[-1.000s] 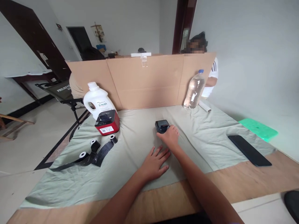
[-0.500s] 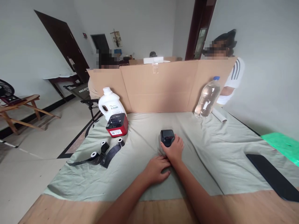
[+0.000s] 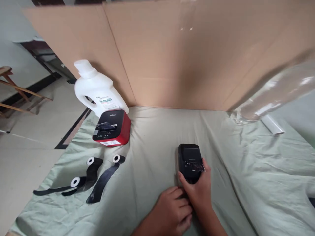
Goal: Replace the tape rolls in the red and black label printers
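Observation:
A small black portable printer (image 3: 191, 156) lies on the green cloth (image 3: 157, 131), a glossy dark strip sticking out across its top. My right hand (image 3: 201, 188) grips its near end, thumb on the left side and fingers round the right. Beside that wrist my left hand (image 3: 172, 208) rests low, its fingers curled in and nothing visible in them; the palm is hidden. Off to the left stand a red and black printer (image 3: 112, 127) and unrolled black ribbon rolls (image 3: 92, 173).
A white jug (image 3: 97, 88) stands behind the red printer, against a tall cardboard screen (image 3: 157, 59). At the right a large clear bottle (image 3: 268, 95) leans beside a white tube (image 3: 273, 124). A dark object (image 3: 312, 200) shows at the right edge.
My view has tipped down and come closer to the table, so the people behind the screen are out of sight. My left hand's fingers, spread on the cloth before, are now curled.

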Motion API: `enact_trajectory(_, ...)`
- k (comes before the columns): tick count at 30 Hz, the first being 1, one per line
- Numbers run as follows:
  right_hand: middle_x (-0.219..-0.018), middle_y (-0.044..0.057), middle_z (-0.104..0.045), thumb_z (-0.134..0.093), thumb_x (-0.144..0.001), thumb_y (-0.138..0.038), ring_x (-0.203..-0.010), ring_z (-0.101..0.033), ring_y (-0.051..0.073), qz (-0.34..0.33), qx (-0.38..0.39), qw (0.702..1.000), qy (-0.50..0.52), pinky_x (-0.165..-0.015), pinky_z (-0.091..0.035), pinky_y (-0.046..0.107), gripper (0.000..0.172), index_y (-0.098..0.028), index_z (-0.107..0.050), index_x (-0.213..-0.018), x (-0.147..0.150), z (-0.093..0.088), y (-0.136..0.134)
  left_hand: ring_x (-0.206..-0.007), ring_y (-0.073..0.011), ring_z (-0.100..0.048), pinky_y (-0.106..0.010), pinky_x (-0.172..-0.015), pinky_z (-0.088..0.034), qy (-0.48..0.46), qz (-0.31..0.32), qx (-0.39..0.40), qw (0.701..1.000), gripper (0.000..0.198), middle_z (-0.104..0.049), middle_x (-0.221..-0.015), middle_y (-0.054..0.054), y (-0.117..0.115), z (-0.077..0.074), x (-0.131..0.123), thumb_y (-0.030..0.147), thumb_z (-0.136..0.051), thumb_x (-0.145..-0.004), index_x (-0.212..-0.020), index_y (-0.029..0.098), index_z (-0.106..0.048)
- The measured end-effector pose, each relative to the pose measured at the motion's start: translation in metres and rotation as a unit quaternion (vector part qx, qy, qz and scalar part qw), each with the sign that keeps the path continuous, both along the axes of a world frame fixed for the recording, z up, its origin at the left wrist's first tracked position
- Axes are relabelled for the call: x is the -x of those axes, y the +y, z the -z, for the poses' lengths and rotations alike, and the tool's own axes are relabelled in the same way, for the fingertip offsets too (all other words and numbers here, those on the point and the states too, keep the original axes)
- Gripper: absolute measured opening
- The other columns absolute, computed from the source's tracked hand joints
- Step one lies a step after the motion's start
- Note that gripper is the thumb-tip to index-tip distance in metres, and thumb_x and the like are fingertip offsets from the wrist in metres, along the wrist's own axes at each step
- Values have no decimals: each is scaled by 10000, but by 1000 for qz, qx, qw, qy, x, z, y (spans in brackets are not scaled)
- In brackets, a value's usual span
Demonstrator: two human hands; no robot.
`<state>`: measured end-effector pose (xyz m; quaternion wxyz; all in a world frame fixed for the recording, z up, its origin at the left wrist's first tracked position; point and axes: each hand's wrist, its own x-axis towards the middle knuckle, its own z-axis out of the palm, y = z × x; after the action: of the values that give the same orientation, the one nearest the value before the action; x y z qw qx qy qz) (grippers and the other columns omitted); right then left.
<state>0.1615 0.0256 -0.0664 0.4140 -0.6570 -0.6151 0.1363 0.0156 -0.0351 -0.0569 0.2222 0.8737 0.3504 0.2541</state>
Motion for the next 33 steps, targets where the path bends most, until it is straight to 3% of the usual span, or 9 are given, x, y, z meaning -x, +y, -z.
enact_trajectory(8, -1386, 222, -499, -752, -740, -616, -1309, -479, 418, -6, -13, 1000, -21, -1090, -390, 640, 965, -154, -358, -1490, 1, 2, 0, -910, -196, -604, -365, -889, -482, 29, 0, -16, 999, 125, -720, -812, -6, 2, 2, 0, 268, -587, -911, -832, 201, -656)
enact_trajectory(14, -1294, 215, -536, -712, -741, -643, -1248, -500, 374, -6, -33, 999, -36, -1074, -415, 565, 921, -99, -406, -1418, 5, -2, 3, -1087, -217, -619, -365, -985, -471, 24, 30, -52, 998, 205, -760, -992, -33, -4, -4, 7, 231, -532, -946, -990, 197, -730)
enact_trajectory(19, -1237, 222, -558, -670, -740, -681, -1208, -510, 370, 1, -56, 997, -62, -1044, -429, 548, 891, -87, -444, -1365, 7, -5, 6, -1075, -201, -655, -331, -950, -491, 16, 27, -45, 999, 195, -768, -1017, -27, -4, -7, 10, 218, -560, -924, -992, 211, -743)
enact_trajectory(25, -1170, 221, -566, -705, -667, -707, -1113, -548, 385, 32, -50, 993, -103, -983, -446, 551, 984, -55, -467, -1366, 8, -1, 12, -994, -194, -681, -324, -912, -503, -6, 2, -40, 999, 214, -767, -1035, -43, -2, -5, 8, 209, -537, -929, -990, 204, -742)
enact_trajectory(33, -1180, 211, -558, -704, -682, -698, -1121, -530, 385, 40, -36, 993, -102, -982, -426, 565, 961, -86, -456, -1381, 9, 1, 11, -969, -201, -657, -348, -937, -504, -39, -34, -7, 999, 185, -753, -1008, -58, 2, -8, 9, 210, -539, -922, -949, 191, -721)
